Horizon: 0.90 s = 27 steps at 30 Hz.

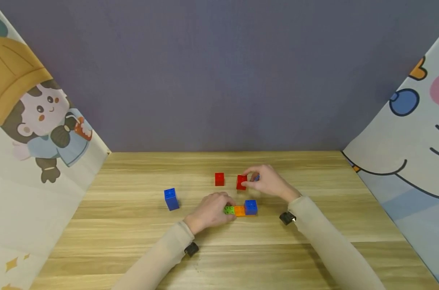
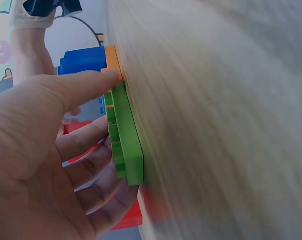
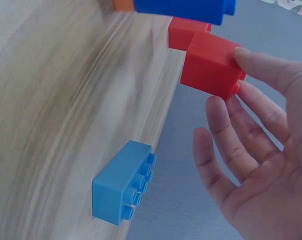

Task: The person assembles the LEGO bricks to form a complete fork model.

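Observation:
My left hand [image 1: 213, 209] holds the row of joined bricks from its left end. In the left wrist view, the thumb lies against the orange brick [image 2: 114, 62] and the fingers curl behind the green brick [image 2: 128, 135]. A blue brick [image 1: 251, 207] sits on the orange part at the row's right end. Farther back, my right hand [image 1: 269, 181] pinches a red brick [image 3: 211, 65] between thumb and fingertips, its studs toward the palm. A second red brick [image 1: 219, 179] stands to the left of that one.
A light blue brick [image 3: 122, 182] lies on the wooden table [image 1: 139, 257] beside the right hand, mostly hidden by it in the head view. Left of both hands stands a tall blue brick [image 1: 171, 199]. A grey wall [image 1: 219, 80] rises behind the table.

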Each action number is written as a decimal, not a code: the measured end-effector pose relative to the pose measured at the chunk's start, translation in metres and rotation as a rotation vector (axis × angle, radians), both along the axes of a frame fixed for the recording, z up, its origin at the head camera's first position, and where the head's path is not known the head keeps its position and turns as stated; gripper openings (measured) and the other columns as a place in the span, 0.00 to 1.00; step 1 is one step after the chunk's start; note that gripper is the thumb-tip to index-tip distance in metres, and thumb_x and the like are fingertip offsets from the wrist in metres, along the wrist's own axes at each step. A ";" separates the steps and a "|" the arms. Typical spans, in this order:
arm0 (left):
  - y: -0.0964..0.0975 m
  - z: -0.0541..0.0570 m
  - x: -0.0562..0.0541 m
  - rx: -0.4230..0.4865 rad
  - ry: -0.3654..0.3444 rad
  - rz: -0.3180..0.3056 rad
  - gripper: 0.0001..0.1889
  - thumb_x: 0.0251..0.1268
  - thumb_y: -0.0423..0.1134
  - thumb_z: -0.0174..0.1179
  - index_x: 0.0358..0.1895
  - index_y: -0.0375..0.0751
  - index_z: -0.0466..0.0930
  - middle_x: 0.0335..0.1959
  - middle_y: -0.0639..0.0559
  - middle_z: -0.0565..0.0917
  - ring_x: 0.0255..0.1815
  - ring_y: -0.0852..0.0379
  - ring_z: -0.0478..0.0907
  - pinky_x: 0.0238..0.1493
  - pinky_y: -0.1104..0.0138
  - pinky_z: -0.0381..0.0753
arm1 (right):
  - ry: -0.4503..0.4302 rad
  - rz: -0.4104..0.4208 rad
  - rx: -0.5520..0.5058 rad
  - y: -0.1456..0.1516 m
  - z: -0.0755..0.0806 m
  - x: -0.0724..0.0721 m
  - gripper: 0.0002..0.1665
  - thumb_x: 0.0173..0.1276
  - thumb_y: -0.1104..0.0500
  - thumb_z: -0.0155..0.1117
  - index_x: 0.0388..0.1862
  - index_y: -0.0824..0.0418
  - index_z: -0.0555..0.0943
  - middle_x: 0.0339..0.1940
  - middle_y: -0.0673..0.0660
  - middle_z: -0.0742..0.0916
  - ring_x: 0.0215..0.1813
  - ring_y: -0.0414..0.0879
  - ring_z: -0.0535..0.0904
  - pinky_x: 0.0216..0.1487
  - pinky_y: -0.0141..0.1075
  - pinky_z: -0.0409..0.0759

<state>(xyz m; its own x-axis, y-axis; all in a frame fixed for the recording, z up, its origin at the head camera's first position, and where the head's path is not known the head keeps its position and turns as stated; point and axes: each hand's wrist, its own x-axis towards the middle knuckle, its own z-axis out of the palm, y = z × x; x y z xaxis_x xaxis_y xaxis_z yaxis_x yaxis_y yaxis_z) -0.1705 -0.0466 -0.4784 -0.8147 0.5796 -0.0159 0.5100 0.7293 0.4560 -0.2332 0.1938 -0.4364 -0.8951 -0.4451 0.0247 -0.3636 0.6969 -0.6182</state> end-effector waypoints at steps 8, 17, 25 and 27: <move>-0.008 0.002 0.000 0.004 -0.026 -0.002 0.22 0.66 0.52 0.75 0.58 0.45 0.89 0.55 0.51 0.90 0.57 0.51 0.85 0.64 0.54 0.83 | 0.002 0.020 -0.023 0.001 -0.001 0.015 0.19 0.69 0.50 0.77 0.56 0.55 0.90 0.43 0.51 0.94 0.41 0.47 0.89 0.40 0.37 0.87; -0.015 0.002 0.002 0.007 -0.029 0.006 0.21 0.65 0.49 0.76 0.57 0.44 0.89 0.55 0.50 0.89 0.58 0.50 0.84 0.65 0.53 0.83 | -0.059 0.028 -0.041 -0.001 -0.002 0.031 0.19 0.70 0.49 0.77 0.57 0.53 0.90 0.48 0.51 0.93 0.45 0.44 0.89 0.49 0.41 0.89; -0.016 0.002 0.002 0.008 -0.024 0.022 0.19 0.64 0.48 0.76 0.55 0.44 0.90 0.54 0.51 0.89 0.58 0.49 0.84 0.64 0.53 0.83 | -0.040 0.102 -0.045 -0.008 0.002 0.041 0.18 0.70 0.49 0.77 0.54 0.55 0.90 0.50 0.52 0.93 0.46 0.42 0.90 0.51 0.41 0.90; -0.016 0.002 0.002 0.008 -0.020 0.023 0.19 0.64 0.48 0.76 0.55 0.44 0.90 0.54 0.51 0.89 0.58 0.49 0.84 0.63 0.53 0.84 | -0.034 0.122 -0.041 -0.010 0.002 0.044 0.18 0.70 0.49 0.77 0.54 0.55 0.90 0.51 0.52 0.93 0.47 0.41 0.90 0.52 0.42 0.90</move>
